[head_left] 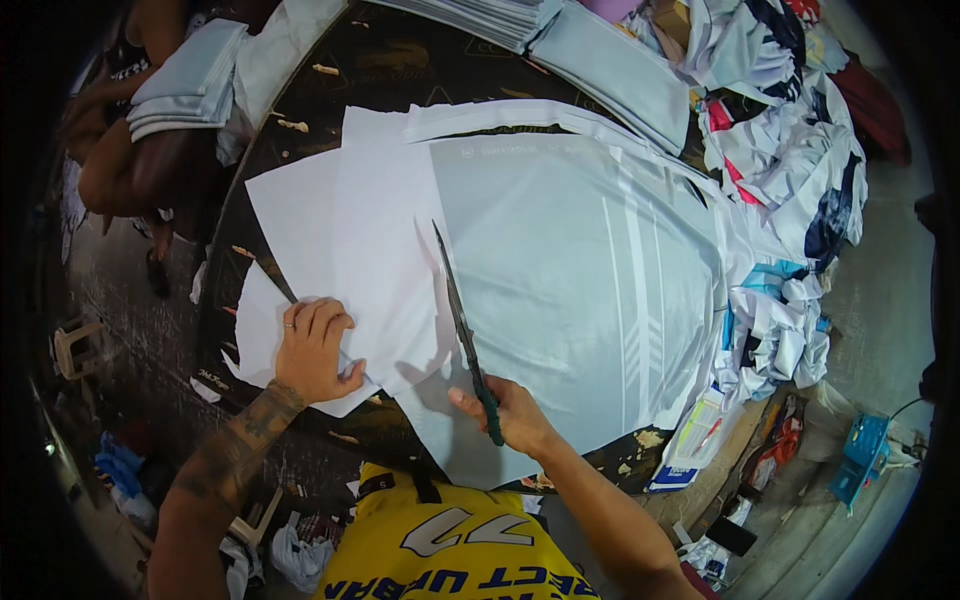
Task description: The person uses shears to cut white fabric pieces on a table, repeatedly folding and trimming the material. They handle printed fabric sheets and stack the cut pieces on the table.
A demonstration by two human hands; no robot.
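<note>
A pair of long dark scissors [466, 335] with green-black handles is in my right hand [515, 415], its blades pointing away from me. They lie over the border between white sheets [370, 215] and a light grey fabric panel [540, 250] with pale stripes on its right side. The blades look closed or nearly so. At the left, my left hand [318, 345] presses on the white sheets near the table's front edge, its fingers curled and thumb apart, gripping a fold of them. What lies under its palm is hidden.
The dark table [370, 60] has chipped patches. Folded grey fabric [610, 85] is stacked at its far edge, and scraps [790, 170] heap up at the right. A seated person [125, 140] is at the far left, beside folded cloth [190, 75]. A blue device [860, 460] stands lower right.
</note>
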